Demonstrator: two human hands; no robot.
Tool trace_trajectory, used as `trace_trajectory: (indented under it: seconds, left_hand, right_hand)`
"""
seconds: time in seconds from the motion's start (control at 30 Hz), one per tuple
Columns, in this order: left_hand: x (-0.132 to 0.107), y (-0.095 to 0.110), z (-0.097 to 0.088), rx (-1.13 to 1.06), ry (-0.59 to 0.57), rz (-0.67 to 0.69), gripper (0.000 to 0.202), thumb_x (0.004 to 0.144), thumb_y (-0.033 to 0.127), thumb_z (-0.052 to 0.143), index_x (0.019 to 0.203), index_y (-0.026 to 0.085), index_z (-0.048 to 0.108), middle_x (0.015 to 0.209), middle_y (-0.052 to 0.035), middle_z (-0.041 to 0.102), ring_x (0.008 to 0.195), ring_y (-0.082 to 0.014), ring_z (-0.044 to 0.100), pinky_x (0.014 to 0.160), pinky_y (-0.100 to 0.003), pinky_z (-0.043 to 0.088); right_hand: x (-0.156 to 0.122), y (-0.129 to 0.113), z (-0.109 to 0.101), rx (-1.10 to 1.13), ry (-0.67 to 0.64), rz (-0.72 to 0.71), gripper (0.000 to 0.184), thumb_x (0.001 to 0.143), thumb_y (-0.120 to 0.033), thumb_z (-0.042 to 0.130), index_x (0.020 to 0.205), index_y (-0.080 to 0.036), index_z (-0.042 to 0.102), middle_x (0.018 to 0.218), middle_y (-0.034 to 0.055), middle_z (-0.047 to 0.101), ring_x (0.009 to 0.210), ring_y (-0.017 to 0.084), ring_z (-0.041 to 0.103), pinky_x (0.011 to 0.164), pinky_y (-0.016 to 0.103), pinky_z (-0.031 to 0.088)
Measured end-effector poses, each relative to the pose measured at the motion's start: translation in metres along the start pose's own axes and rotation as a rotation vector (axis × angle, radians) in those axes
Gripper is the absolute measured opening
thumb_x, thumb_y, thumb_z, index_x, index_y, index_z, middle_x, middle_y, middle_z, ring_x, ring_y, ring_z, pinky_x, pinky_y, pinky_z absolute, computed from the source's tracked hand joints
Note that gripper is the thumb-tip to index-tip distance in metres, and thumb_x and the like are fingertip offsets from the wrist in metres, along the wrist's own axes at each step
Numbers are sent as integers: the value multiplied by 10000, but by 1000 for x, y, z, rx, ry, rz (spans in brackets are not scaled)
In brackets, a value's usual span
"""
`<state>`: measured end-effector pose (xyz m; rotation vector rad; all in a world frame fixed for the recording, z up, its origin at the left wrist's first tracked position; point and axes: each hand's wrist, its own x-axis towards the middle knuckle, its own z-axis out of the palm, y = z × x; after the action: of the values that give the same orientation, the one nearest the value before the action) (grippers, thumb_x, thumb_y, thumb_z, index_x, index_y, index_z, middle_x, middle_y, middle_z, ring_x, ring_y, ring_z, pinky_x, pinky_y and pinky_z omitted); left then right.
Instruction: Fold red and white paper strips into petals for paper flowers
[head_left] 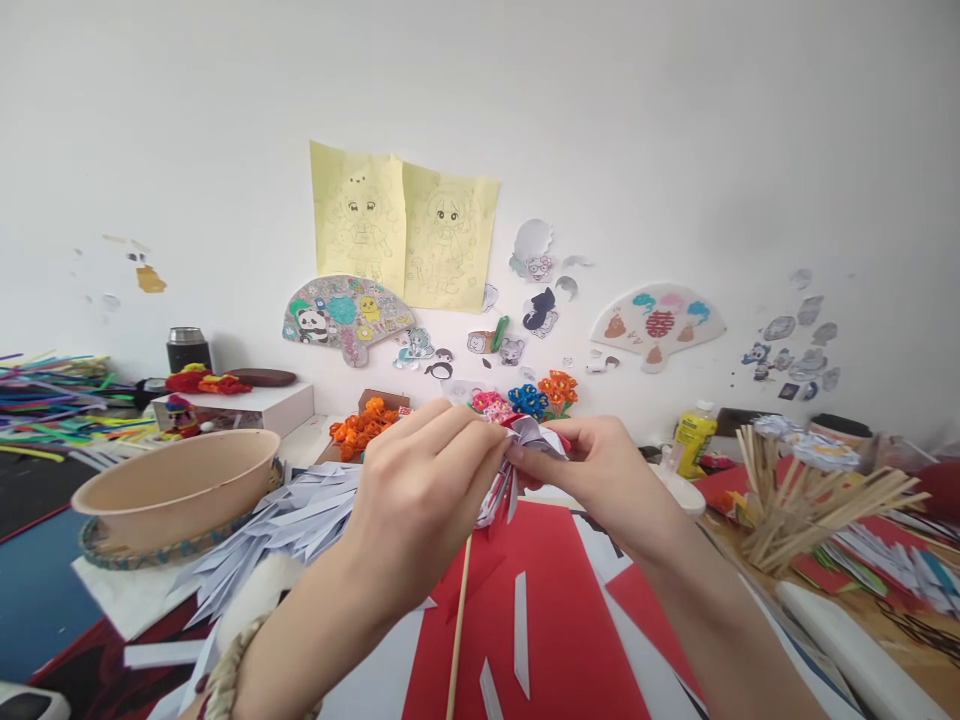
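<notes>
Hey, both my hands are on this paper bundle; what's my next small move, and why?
Perhaps press the curled white paper flatter with your right hand while your left hand steadies the paper bundle: the curl bows up between both hands.

White wall (pixel 180 110) w/ yellow drawings (pixel 360 225), 2 fan-shaped pics (pixel 660 325), small cutouts (pixel 511 350); soft light; wood tabletop (pixel 844 604) at R
</notes>
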<state>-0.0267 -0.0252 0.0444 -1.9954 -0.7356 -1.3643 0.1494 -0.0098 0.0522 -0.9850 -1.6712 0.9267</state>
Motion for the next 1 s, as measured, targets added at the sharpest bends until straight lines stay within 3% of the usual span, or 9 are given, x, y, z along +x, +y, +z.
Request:
trace_trajectory:
  seconds: [0.1,0.23,0.4,0.57,0.8,1.0]
  left_hand:
    - [2,0,-2,-13,-9,-113,158,900,134,609,757,171,664,659,10,676,623,-125,618,586,-245,456]
    - [6,-3,-5,-5,-102,-262,119,865,147,638,764,185,687,676,18,693,627,-133,631,567,-245,443]
    - [9,-6,-8,-10,-173,-303,92,855,141,636,797,195,683,740,10,715,679,-154,645,590,-262,446]
    - [10,-6,-6,-31,-137,-164,96,873,122,624,912,187,682,923,-31,717,835,-193,629,720,-317,472]
    - [5,-9,2,159,-73,39,158,891,112,606,759,168,674,773,-34,695,712,-193,559,633,-340,386]
    - [4,-5,3,223,18,174,166,851,64,639,712,150,666,690,-23,687,655,-181,561,613,-347,332]
  right_hand:
    - [1,0,1,-45,1,-37,328,721,-479,797,666,-178,679,575,-37,506,545,120,442,498,256,360]
    - [2,2,6,-5,-15,-61,368,660,-522,830,703,-179,702,634,-1,593,602,164,538,563,297,468]
    - [5,4,11,126,-40,-1,378,620,-496,861,690,-180,665,649,-17,570,635,161,557,661,317,510]
    - [4,3,13,45,-27,16,304,699,-435,806,701,-171,655,656,-10,569,635,157,521,626,290,450]
    - [2,2,17,-253,60,-54,205,742,-273,716,611,-172,594,558,-65,301,564,102,262,498,247,223]
    - [5,7,13,-83,11,-23,291,725,-346,762,603,-163,573,593,-30,473,609,128,406,556,247,355]
